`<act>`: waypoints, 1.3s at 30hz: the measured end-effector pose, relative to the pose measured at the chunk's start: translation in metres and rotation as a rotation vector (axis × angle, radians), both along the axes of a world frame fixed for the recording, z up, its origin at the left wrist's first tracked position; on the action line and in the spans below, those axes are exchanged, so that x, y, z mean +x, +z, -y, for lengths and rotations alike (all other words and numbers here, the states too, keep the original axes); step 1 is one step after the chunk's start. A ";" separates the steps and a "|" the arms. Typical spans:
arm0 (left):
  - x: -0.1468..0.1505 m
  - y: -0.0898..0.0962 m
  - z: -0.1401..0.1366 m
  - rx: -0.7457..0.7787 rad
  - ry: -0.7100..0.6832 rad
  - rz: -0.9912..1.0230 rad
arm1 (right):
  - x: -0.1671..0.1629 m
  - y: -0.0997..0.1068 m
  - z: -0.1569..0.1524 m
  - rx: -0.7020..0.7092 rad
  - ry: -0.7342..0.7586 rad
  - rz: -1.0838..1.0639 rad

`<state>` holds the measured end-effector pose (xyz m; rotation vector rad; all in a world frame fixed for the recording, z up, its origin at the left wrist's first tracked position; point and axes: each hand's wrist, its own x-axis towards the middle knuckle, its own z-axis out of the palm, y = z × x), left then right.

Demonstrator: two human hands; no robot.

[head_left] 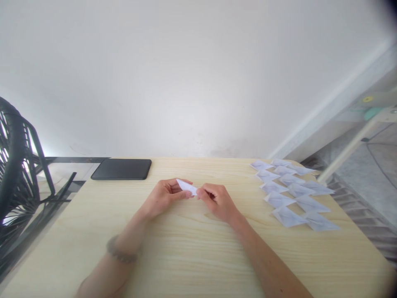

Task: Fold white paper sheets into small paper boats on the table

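Observation:
A small folded white paper [186, 187] is held just above the middle of the table. My left hand [166, 195] grips it from the left, with the thumb on the near face and the fingers behind. At the paper's right end, my right hand [218, 200] pinches the tip between thumb and curled forefinger. The paper's left end rises to a point. Several folded white paper pieces [288, 219] lie in overlapping rows on the right side of the table, apart from both hands.
The light wood table [186, 256] meets a white wall [198, 82] at its back edge. A black smartphone [122, 169] lies at the back left. Beyond the left edge stands a black woven chair [14, 161]. A pale metal bar [350, 153] slants past the right edge.

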<state>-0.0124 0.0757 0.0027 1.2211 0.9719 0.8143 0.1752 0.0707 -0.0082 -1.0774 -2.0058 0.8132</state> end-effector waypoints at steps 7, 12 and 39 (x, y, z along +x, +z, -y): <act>0.001 -0.005 -0.004 0.076 0.005 -0.011 | 0.001 -0.006 -0.002 0.113 0.019 0.079; 0.009 -0.005 -0.004 0.056 0.154 -0.046 | -0.002 -0.009 -0.001 0.415 -0.136 0.242; 0.003 -0.001 -0.002 0.124 -0.036 -0.111 | -0.002 -0.003 0.001 0.073 -0.031 0.162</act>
